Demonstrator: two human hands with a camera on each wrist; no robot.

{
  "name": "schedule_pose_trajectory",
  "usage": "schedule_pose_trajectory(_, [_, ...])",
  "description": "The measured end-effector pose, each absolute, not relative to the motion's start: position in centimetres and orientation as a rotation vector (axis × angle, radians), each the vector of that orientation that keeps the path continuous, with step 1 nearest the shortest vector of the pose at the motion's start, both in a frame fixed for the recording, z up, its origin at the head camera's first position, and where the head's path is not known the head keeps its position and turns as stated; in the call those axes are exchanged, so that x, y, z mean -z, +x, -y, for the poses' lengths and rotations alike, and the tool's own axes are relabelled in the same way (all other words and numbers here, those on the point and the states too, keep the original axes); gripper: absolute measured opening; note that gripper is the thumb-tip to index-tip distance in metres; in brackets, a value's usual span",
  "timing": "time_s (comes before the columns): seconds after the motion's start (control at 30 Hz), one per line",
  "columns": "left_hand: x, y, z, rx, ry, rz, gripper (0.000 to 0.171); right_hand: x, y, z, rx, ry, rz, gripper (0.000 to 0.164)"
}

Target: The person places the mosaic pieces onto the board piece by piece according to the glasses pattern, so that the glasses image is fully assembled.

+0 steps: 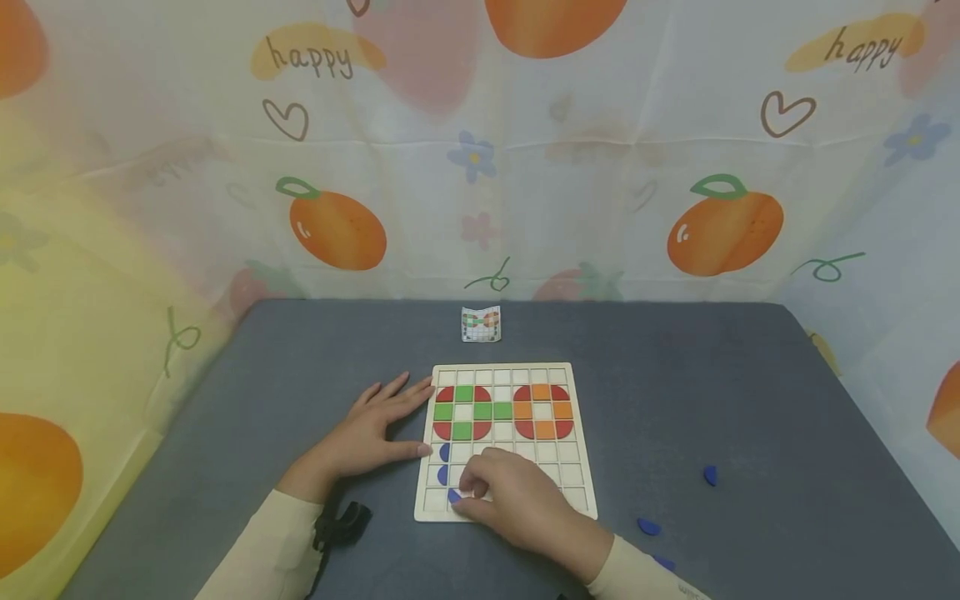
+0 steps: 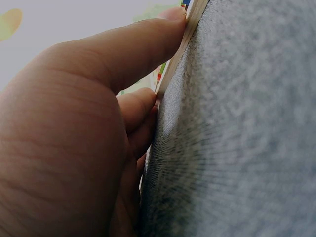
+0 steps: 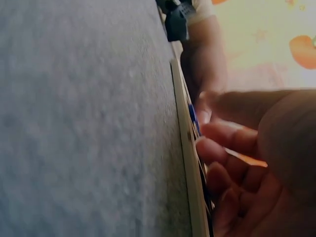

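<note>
A square wooden grid board lies on the table, with red quarter-round pieces and green and orange square tiles forming two rings joined by a green tile. My left hand lies flat with fingers spread, its thumb and fingertips at the board's left edge. My right hand reaches over the lower board, thumb and index finger pinching a blue half-round piece in the bottom row. Two more blue half-round pieces, an upper one and a lower one, lie in the left column. The right hand hides several lower cells.
A small printed pattern card lies behind the board. Loose blue half-rounds lie to the right: one farther out, one nearer and one beside the right sleeve. A patterned cloth hangs behind the grey table.
</note>
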State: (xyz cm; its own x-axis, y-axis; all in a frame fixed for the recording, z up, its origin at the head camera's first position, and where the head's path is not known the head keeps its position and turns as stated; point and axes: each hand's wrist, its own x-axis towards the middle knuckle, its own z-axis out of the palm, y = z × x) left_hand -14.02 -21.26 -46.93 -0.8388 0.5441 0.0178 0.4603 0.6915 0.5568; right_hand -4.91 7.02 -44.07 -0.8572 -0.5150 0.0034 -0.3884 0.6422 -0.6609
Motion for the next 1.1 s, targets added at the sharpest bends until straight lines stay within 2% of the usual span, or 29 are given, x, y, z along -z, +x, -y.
schedule_pose_trajectory(0.3, [47.0,-13.9,21.3,-0.831,0.806,-2.750,0.096,43.3,-5.6,-8.9,1.410,-0.733,-2.400,0.025])
schedule_pose_trajectory(0.6, [46.9,-13.9,21.2,-0.835,0.805,-2.750,0.095,42.8,-6.3,-12.8,1.740,-0.736,-2.163,0.031])
schedule_pose_trajectory(0.9, [46.9,-13.9,21.3,-0.843,0.825,-2.751,0.095,43.3,-7.0,-17.9,1.906,-0.824,-2.062,0.043])
schedule_pose_trajectory(1.1, [46.9,-14.0,21.3,-0.835,0.803,-2.736,0.097,43.7,-6.8,-21.2,1.932,-0.813,-2.092,0.046])
